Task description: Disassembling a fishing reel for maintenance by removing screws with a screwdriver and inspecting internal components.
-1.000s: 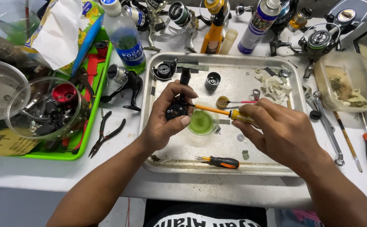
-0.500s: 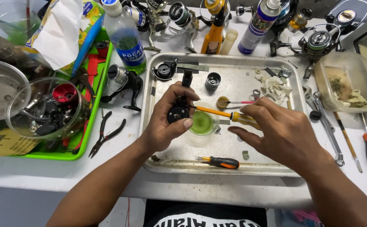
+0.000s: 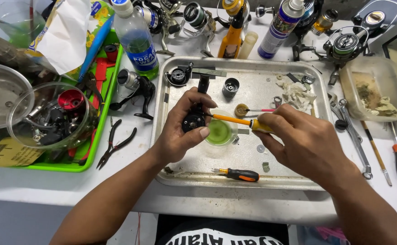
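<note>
Black reel body (image 3: 194,119) sits clamped in the left hand (image 3: 180,131) above a steel tray (image 3: 262,177); the right hand (image 3: 300,140) pinches a yellow-handled screwdriver (image 3: 239,121), tip at the reel; green cup (image 3: 219,132) just beside.

Your right hand (image 3: 305,143) drew back a little to the right, and the yellow screwdriver (image 3: 235,120) levelled out, its tip now at the black reel body (image 3: 194,120) that your left hand (image 3: 182,129) gripped.

Over the tray (image 3: 235,179), our left hand (image 3: 180,131) gripping a black reel part (image 3: 194,120), our right hand (image 3: 298,140) pressing a yellow screwdriver (image 3: 235,120) into it, above a green cup (image 3: 219,132)
</note>
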